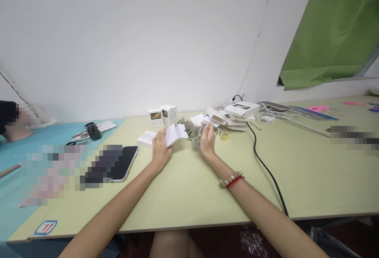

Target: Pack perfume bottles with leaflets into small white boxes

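My left hand (160, 149) is closed on a small white box (174, 135), whose end flap stands open toward the right. My right hand (207, 139) is closed around a small shiny item with a silver part (203, 127); its kind is not clear. Just left of and behind those fingers is a cluster of clear, glittering pieces (194, 135), partly hidden by the hand and the box. Beside my left hand a closed white box (146, 138) lies flat. A small gold ring-like piece (224, 136) sits to the right of my right hand.
Upright white boxes (156, 118) stand near the wall. Opened white cartons (237, 118) are piled behind on the right, near white cables (266, 116). A black cable (260, 159) crosses to the front edge. On the left are a phone (126, 165) and a dark jar (92, 131).
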Demonstrator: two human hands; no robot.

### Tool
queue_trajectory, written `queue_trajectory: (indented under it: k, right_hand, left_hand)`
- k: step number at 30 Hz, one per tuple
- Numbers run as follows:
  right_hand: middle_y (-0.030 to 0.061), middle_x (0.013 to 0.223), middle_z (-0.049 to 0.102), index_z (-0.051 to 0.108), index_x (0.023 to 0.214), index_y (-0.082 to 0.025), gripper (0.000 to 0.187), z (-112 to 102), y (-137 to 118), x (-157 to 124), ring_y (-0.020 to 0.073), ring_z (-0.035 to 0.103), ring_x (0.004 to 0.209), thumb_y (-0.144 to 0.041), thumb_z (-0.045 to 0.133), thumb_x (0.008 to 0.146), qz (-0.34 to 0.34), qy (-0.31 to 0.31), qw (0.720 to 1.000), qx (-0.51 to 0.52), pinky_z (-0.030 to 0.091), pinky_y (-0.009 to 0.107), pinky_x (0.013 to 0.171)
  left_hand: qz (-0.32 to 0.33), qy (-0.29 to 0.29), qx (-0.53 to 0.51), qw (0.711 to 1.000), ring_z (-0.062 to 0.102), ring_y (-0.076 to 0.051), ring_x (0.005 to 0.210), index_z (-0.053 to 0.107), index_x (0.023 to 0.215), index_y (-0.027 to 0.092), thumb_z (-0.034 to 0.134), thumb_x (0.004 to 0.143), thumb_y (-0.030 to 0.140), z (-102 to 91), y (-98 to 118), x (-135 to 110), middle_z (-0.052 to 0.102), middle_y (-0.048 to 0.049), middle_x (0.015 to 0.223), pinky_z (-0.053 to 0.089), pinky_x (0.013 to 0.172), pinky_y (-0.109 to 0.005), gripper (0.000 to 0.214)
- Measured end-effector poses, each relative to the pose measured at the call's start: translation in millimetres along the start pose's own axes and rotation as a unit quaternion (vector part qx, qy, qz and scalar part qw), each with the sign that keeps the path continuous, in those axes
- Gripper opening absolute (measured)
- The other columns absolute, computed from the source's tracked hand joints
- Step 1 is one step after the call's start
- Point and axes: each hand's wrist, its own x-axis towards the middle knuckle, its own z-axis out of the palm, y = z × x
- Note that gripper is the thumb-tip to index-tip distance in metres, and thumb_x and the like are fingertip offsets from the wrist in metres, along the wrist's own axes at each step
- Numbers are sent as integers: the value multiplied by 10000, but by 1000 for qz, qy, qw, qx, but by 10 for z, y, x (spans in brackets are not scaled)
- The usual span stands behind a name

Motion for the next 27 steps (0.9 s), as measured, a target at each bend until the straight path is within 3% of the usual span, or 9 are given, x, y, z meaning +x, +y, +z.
queue_trajectory:
  k: [4,10,14,18,22,27]
  right_hand:
    - [68,882,595,484,989,-193,354,7,-5,-32,187,528,787,-425,231,903,-6,-40,999,-10,384,325,736]
    - [61,851,588,490,971,-197,344,35,-7,-85,190,525,779,-436,254,895,-28,-126,991,-19,397,321,706]
    - [68,916,592,495,1018,-194,331,58,-47,-115,193,535,843,-427,297,889,-57,-158,986,0,406,329,753]
    - [67,895,598,512,1030,-185,330,58,-111,-136,186,537,799,-423,341,880,-69,-150,986,6,414,321,730]
    - [52,848,592,520,1005,-184,303,52,-163,-168,160,506,688,-411,368,873,-64,-160,985,5,411,295,662]
    - [38,827,587,513,1010,-193,276,69,-196,-213,138,450,589,-398,408,859,-55,-189,980,6,397,284,603]
  left_hand:
    - [-55,60,-9,997,358,-280,1206,126,1343,182,549,766,390,55,-70,3,363,-152,1308,324,943,-446,745]
    - [-40,80,11,996,332,-237,1226,264,1299,205,357,877,250,40,-44,10,386,-123,1293,282,984,-432,435]
    - [34,45,41,998,354,-226,1206,436,1162,215,367,883,300,-6,32,5,409,-106,1270,273,984,-418,299]
    - [128,-45,60,989,382,-229,1182,537,995,227,429,842,454,-3,84,-6,462,-89,1211,276,980,-422,294]
    - [117,-77,64,988,363,-259,1197,567,924,227,478,751,600,27,65,-15,456,-91,1210,267,987,-468,421]
    - [122,-86,49,988,360,-258,1207,575,902,228,514,729,594,34,39,-20,467,-86,1205,261,1004,-476,410]
